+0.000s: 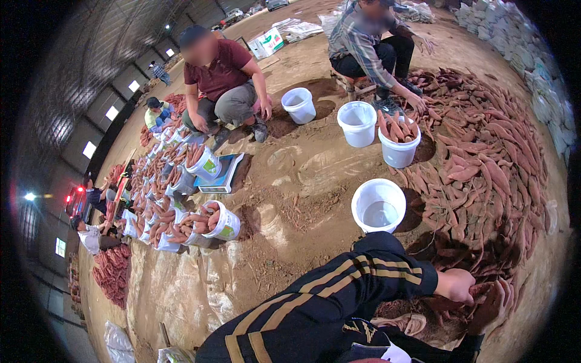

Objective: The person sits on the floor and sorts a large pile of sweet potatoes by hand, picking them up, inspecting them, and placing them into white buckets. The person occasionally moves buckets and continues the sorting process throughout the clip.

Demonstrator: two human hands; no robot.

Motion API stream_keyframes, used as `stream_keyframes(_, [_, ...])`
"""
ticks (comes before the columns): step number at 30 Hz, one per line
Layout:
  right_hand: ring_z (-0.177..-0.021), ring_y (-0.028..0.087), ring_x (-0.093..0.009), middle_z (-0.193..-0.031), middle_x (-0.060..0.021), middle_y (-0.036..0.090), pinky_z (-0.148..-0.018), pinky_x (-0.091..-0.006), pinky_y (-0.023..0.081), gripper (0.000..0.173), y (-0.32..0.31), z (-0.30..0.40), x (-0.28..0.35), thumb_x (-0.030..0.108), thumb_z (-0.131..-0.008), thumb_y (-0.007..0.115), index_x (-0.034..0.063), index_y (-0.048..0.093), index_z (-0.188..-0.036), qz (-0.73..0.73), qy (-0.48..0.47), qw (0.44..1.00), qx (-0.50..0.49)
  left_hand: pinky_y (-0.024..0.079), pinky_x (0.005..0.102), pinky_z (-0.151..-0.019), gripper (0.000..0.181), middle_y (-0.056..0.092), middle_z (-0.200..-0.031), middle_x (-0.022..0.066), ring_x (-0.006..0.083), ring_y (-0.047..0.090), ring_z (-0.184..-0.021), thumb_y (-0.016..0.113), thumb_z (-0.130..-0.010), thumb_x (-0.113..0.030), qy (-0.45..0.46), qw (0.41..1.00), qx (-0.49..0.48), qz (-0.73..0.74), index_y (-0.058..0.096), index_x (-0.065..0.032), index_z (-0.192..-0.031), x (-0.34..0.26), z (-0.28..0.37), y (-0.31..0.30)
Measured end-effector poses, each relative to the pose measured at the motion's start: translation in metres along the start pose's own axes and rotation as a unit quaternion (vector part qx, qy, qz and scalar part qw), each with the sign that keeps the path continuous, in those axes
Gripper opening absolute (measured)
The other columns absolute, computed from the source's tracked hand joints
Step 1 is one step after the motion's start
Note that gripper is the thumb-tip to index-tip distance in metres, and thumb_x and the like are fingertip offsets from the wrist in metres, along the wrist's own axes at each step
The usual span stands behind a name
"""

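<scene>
My left hand (455, 286), at the end of a black sleeve with tan stripes, is closed on a sweet potato (482, 290) at the lower right. My right hand (494, 303) is against the same root, its fingers curled and partly in shadow. Both hands are low over the near edge of a large heap of sweet potatoes (481, 172). An empty white plastic bucket (379, 206) stands upright left of the heap, beyond my sleeve. Farther off, a white bucket full of sweet potatoes (400, 152) stands beside another open bucket (357, 125).
A co-worker in a plaid shirt (358, 50) sits reaching to the heap's far side. Another in a maroon shirt (222, 68) squats by a bucket on a platform scale (222, 179). Filled bags and buckets (222, 222) stand left; stacked white sacks (522, 59) line the right.
</scene>
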State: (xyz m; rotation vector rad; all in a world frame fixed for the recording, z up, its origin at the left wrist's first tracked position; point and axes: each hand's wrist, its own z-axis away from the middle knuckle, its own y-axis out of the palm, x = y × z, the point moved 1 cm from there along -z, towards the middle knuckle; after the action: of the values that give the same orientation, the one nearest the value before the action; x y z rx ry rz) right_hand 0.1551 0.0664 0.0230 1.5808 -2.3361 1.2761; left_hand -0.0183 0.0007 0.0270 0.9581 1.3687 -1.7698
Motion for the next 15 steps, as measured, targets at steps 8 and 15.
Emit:
stream_keyframes(8, [-0.106, 0.052, -0.026, -0.104, -0.0075, 0.060, -0.089, -0.0379, 0.044, 0.012, 0.000, 0.002, -0.002, 0.007, -0.086, 0.058, 0.0038, 0.061, -0.097, 0.017, -0.007, 1.000, -0.002, 0.046, 0.0443, -0.071, 0.045, 0.063, -0.082, 0.0204, 0.0374, 0.060, -0.082, 0.071, -0.070, -0.040, -0.011, 1.000, 0.024, -0.006, 0.062, 0.0013, -0.086, -0.006, 0.004, -0.007])
stream_keyframes(15, [-0.104, 0.053, -0.026, -0.104, -0.0077, 0.061, -0.087, -0.0374, 0.045, 0.012, -0.001, -0.001, 0.009, 0.008, -0.086, 0.058, 0.0035, 0.062, -0.098, -0.032, 0.019, 0.999, -0.013, 0.046, 0.0434, -0.071, 0.046, 0.063, -0.082, 0.0205, 0.0368, 0.061, -0.082, 0.071, -0.068, -0.040, -0.013, 1.000, 0.019, -0.010, 0.062, 0.0011, -0.086, -0.003, 0.002, -0.003])
